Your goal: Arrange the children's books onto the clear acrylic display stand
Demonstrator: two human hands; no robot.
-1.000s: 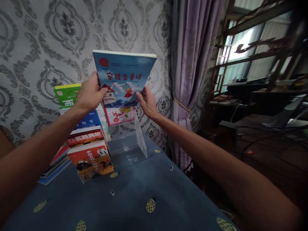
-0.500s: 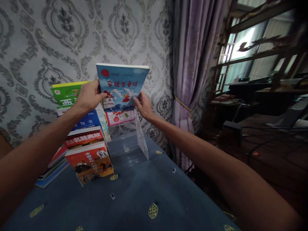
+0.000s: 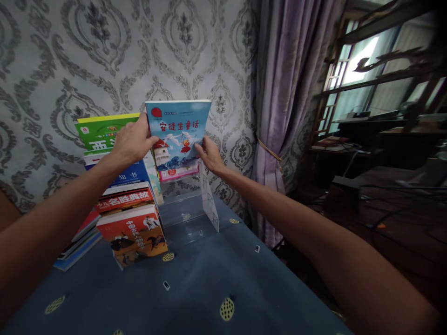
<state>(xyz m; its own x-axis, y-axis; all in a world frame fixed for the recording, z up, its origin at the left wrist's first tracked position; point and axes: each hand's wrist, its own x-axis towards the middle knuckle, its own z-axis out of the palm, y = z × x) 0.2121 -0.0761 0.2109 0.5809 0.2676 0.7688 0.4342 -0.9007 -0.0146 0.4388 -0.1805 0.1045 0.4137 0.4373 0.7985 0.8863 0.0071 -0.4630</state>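
Head view, books at a clear rack. Centre of the frame: the held book (image 3: 179, 135), its cover facing the viewer, is gripped between two bare hands. The left hand (image 3: 133, 141) pinches its left edge, thumb on the cover and fingers behind; the right hand (image 3: 210, 157) closes on its lower right edge in the same way. Compared with the preceding views, the held book has come down and stands more upright, and now hides all but a thin lower strip of the pink book (image 3: 172, 173). Its lower part thus lies in front of the pink book, at the upper level of the rack (image 3: 209, 202); whether its bottom edge touches the rack is hard to tell, as the clear plastic shows poorly.

Left of centre: a column of books descends in steps, from the green book (image 3: 101, 130) at the top, partly behind the left hand, to the red book (image 3: 130, 198) and the orange book (image 3: 136, 235) at the front. Lower half: the dark table (image 3: 199, 298). Right of centre: a curtain (image 3: 289, 93), tied back.
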